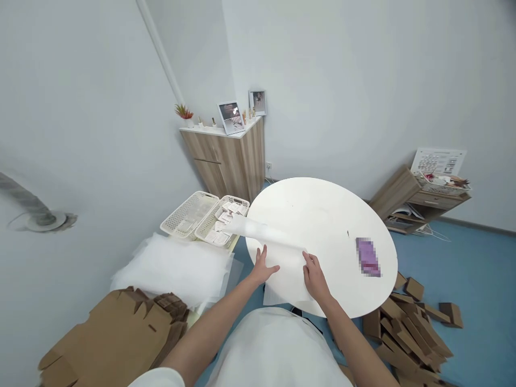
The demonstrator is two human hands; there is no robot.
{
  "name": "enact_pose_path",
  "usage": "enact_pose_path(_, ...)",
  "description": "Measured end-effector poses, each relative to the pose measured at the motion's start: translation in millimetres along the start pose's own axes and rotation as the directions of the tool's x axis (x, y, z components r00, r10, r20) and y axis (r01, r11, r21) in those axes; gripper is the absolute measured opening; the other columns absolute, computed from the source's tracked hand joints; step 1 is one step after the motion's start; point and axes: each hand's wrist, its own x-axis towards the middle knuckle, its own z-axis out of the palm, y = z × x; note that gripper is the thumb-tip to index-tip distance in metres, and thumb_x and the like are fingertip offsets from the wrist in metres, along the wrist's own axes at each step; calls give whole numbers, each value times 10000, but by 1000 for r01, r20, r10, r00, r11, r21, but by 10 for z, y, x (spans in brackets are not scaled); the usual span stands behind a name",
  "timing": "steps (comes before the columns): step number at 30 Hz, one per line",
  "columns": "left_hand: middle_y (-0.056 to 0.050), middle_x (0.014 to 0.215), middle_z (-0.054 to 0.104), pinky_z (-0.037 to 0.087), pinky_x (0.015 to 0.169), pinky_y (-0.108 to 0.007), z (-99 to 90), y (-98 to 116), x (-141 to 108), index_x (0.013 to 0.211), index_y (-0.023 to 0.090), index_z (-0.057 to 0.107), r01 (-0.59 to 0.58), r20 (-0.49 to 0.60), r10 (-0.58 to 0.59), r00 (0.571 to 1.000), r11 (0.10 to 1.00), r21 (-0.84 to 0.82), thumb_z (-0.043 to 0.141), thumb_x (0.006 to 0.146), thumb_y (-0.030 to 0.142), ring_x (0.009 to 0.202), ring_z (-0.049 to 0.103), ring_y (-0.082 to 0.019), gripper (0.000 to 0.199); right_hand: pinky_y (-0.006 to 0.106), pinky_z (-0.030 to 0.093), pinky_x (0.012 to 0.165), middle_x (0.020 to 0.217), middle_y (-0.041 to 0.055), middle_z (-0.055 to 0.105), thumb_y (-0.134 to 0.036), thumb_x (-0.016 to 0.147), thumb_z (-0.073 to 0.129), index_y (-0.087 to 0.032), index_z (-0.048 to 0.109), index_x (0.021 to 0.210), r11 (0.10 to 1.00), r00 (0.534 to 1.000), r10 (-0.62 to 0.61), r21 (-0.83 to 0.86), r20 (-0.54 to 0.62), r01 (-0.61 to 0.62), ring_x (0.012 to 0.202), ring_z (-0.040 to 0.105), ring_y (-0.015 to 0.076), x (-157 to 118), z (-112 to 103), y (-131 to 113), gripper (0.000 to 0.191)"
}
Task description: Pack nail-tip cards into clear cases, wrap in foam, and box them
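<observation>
A thin, translucent white packing sheet (268, 234) lies across the near left part of the round white table (322, 207). Its far part is lifted into a fold, reaching left past the table edge, and its near end hangs over the front edge. Over the sheet, my left hand (262, 269) has its thumb and fingers spread apart, gripping nothing. At the right end of the fold, my right hand (316, 277) pinches the sheet's edge between thumb and fingers.
Left of the table are a stack of white sheets (169, 266), flattened cardboard boxes (108, 333) and two white baskets (189, 215), one holding small cards. A blurred purple item (367, 257) lies on the table's right. Folded cardboard boxes (415, 328) are piled on the floor at right.
</observation>
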Motion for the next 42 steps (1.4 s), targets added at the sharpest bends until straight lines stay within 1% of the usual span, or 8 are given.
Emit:
enact_pose_path(3, -119, 1464, -91, 288, 988, -353, 296, 92, 65, 1388, 246, 37, 162, 24, -163, 986, 986, 32, 641, 644, 451, 1331, 111, -283, 981, 353, 466, 837, 1180, 97, 435, -209, 832, 290, -226, 266, 1332, 976, 984, 174, 140, -50, -166, 1054, 502, 197, 32, -78, 412, 501)
enact_pose_path(7, -166, 1389, 252, 433, 804, -291, 672, 119, 109, 1387, 215, -24, 348, 148, -329, 933, 929, -127, 561, 728, 440, 1129, 469, -220, 909, 375, 417, 912, 1246, 120, 410, -277, 815, 339, -171, 247, 1341, 919, 943, 334, 218, 14, -329, 1147, 442, 221, -14, -115, 922, 544)
enact_pose_path(14, -142, 1218, 448, 390, 856, -266, 1008, 87, 206, 1351, 142, 245, 300, 7, -302, 953, 950, 89, 562, 718, 210, 1069, 479, -206, 712, 382, 422, 899, 1200, 126, 476, -326, 763, 431, -157, 325, 1300, 884, 886, 429, 118, 175, -452, 1119, 479, 244, -260, -108, 1442, 573)
enact_pose_path(23, -89, 1044, 530, 374, 841, -268, 1062, 62, 229, 1345, 146, 222, 256, -24, -260, 965, 922, 289, 501, 747, 244, 955, 521, -179, 667, 381, 415, 878, 1172, 125, 442, -206, 762, 385, -171, 262, 1336, 913, 907, 408, -24, 100, -408, 1075, 479, 250, -149, -194, 1462, 588)
enact_pose_path(28, -156, 1310, 359, 271, 966, -372, 1125, 178, 180, 1350, 128, 217, 133, -98, -97, 990, 858, 497, 506, 740, 283, 1208, 329, -273, 692, 467, 296, 964, 1399, 167, 201, -231, 773, 400, -134, 111, 1382, 894, 919, 388, -213, -74, -395, 1267, 238, 314, -72, -253, 1394, 681)
enact_pose_path(31, -86, 1429, 223, 135, 1038, -408, 1197, 276, 173, 1345, 207, 260, -58, 40, 43, 998, 816, 575, 469, 775, 305, 1302, 172, -271, 615, 465, 193, 1025, 1453, 138, 117, -232, 790, 390, -127, 186, 1367, 908, 946, 311, -321, 92, -268, 1326, 94, 293, -90, -258, 1383, 622)
enact_pose_path(34, -11, 1466, 137, 29, 1059, -424, 1280, 308, 203, 1346, 259, 267, -185, 223, 45, 974, 731, 657, 468, 782, 317, 1338, 51, -253, 602, 486, 102, 1046, 1456, 122, 152, -242, 812, 365, -127, 236, 1354, 907, 914, 296, -381, 278, -177, 1338, 63, 272, -152, -210, 1392, 569)
enact_pose_path(42, -30, 1467, 125, -115, 1032, -484, 1288, 163, 243, 1361, 283, 243, -263, 308, 56, 950, 675, 689, 513, 772, 350, 1340, -22, -280, 652, 537, 23, 1032, 1459, 126, 127, -272, 829, 357, -140, 226, 1363, 879, 876, 341, -447, 341, -169, 1341, 55, 272, -169, -158, 1359, 566)
